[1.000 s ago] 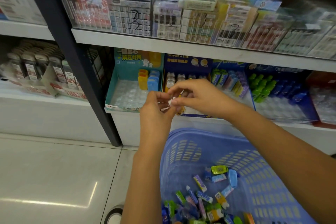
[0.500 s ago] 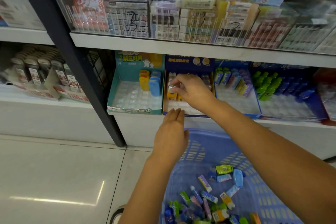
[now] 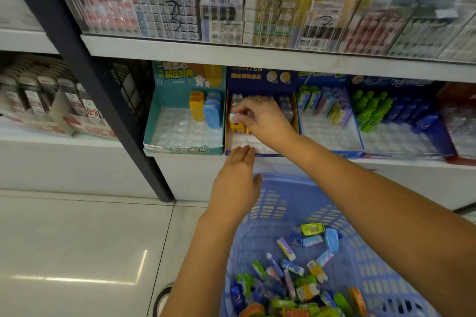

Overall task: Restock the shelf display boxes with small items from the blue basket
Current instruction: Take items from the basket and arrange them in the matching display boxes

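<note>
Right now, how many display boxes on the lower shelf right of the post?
4 clearly: teal box leftmost, navy box under the right hand, then two blue boxes. A red one at the frame edge may be a fifth.

The right hand [image 3: 265,121] reaches into the dark blue display box [image 3: 260,153] on the lower shelf [image 3: 334,162], pinching a small pale item [image 3: 235,117] above yellow items in the box. The left hand [image 3: 237,185] hovers with straight fingers at the box's front edge. Below, the blue basket [image 3: 373,252] holds a jumble of small colourful packets [image 3: 286,247].
</note>
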### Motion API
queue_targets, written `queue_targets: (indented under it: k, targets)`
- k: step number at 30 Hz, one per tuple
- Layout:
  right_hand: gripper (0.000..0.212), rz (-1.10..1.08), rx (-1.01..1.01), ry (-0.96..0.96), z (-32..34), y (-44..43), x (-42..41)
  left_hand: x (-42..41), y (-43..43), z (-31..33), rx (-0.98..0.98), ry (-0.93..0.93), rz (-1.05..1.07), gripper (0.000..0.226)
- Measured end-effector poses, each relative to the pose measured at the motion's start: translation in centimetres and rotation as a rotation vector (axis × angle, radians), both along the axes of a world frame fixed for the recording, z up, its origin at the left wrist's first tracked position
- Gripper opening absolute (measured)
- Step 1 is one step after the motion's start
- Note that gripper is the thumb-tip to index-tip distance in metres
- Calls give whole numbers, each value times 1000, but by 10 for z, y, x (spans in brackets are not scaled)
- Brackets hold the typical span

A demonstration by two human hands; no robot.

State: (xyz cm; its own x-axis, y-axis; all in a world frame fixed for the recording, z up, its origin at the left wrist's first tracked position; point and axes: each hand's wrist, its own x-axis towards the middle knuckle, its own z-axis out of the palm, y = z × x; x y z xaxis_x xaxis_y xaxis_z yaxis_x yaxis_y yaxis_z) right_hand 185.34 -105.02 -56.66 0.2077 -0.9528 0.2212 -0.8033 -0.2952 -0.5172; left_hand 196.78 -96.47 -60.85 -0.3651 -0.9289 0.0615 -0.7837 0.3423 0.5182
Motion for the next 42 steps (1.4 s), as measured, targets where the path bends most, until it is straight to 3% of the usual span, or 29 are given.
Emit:
queue_targets:
  k: [6,11,25,27,29,32,35,37,42]
  targets:
    - [27,-16,-23,75,4,0,-1,3,-1,2,28,8,-3,60]
    - [25,-65,-42,25,3,7,-6,3,0,4,21,-2,-9,59]
    - [36,60,-94,340,8,9,-5,0,4,7,11,48,15,55]
    - [43,78,-71,236,7,29,-13,-4,11,5,-116,160,72,42]
    - [36,66,-57,65,-3,60,-32,-13,18,-3,-204,243,106,25]
    - [16,-32,66,-17,-48,108,-74,-35,29,-35,15,155,21,16]
    - [24,-173,573,182,-118,148,-122,-59,42,-83,354,-119,-171,21]
    - [36,-201,859,316,-167,173,-149,-77,55,-115,533,-194,-241,25]
    - [40,-260,922,138,-228,196,-167,-105,87,-179,752,-407,-344,31]
